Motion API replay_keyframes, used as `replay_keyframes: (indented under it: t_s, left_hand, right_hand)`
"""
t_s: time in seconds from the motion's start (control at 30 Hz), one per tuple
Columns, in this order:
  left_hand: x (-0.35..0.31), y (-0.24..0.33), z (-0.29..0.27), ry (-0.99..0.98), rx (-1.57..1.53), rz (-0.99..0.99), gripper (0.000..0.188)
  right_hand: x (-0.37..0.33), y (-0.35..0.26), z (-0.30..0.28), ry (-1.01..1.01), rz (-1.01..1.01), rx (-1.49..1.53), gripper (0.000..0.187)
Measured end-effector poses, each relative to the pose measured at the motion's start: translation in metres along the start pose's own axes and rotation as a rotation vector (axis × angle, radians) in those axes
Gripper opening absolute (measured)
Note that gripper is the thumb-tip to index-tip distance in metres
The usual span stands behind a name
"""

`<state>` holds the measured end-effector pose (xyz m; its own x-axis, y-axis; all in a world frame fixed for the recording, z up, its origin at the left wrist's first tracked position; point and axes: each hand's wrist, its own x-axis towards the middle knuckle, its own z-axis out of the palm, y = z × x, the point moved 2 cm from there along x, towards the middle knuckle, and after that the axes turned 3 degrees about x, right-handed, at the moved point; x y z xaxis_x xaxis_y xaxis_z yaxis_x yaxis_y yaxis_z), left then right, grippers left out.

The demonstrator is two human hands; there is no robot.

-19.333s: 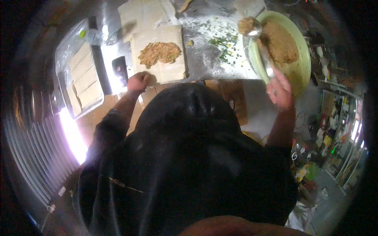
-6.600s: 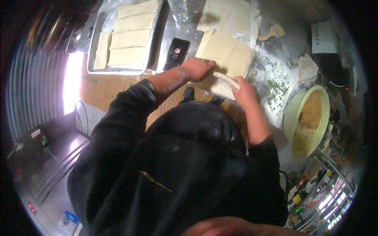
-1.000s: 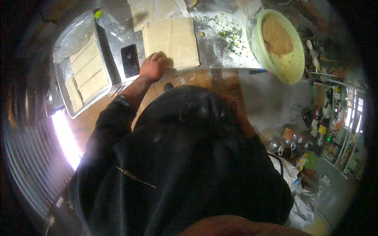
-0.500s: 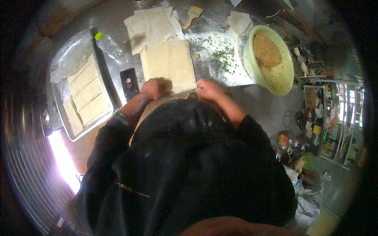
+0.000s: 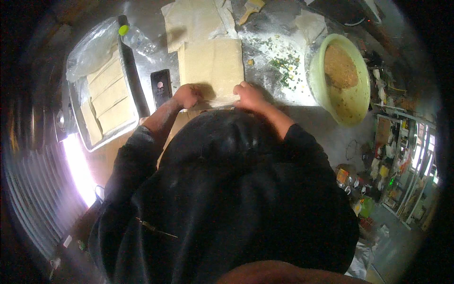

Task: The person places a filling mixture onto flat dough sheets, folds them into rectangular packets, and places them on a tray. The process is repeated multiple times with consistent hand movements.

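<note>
A pale rectangular dough sheet [image 5: 211,64], seemingly layered or folded, lies on the floured metal table right before me. My left hand [image 5: 190,96] is closed at its near left corner, fingers curled over the edge. At the near right corner, my right hand [image 5: 249,97] pinches the edge, thumb and forefinger together. Between the hands, the near edge looks slightly lifted or rolled; the fingertips are partly hidden. Further back, more thin pale sheets [image 5: 198,21] lie against the far side of this one.
On the left stand a tray [image 5: 138,90] of cut dough pieces, a dark phone [image 5: 161,87] and a clear bottle [image 5: 141,41] with a green cap. To the right are scattered chopped greens [image 5: 283,66], flour and a pale green basin [image 5: 352,106] of brownish filling [image 5: 340,66]. A brush [image 5: 250,10] lies behind.
The whole view has shifted, so the table sits higher and further right. Against the dough, my right hand has come slightly inward from the corner. Both hands stay on the near edge.
</note>
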<state>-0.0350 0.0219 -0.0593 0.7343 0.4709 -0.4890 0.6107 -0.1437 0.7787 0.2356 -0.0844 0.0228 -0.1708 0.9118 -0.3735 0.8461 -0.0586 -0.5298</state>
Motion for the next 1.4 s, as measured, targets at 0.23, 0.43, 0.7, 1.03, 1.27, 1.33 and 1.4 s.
replay_keyframes:
  t_s: [0.23,0.43,0.7,1.03,1.27,1.33,1.4]
  left_hand:
    - [-0.020,0.042,-0.018,0.258,0.200,-0.015,0.035]
    - [-0.013,0.053,-0.038,0.483,0.234,-0.024,0.031]
    - [-0.028,0.033,-0.062,0.183,0.117,-0.053,0.044]
    - [-0.071,0.138,-0.146,0.663,-0.591,0.335,0.021]
    - [-0.099,0.177,-0.158,0.706,-0.747,0.445,0.022]
    - [-0.090,0.172,-0.165,0.814,-0.624,0.304,0.024]
    - [-0.063,0.156,-0.172,0.759,-0.849,0.331,0.026]
  right_hand:
    - [0.002,0.012,-0.001,0.010,-0.080,0.123,0.039]
    - [0.014,0.019,-0.008,0.096,0.016,-0.017,0.034]
    - [0.042,0.044,-0.030,0.103,0.168,0.324,0.039]
    - [0.033,-0.030,-0.171,0.372,-0.066,0.928,0.036]
    - [-0.002,-0.059,-0.197,0.411,-0.198,0.952,0.034]
    - [0.013,-0.053,-0.199,0.426,-0.251,0.947,0.033]
    - [0.040,-0.040,-0.192,0.412,-0.203,1.047,0.033]
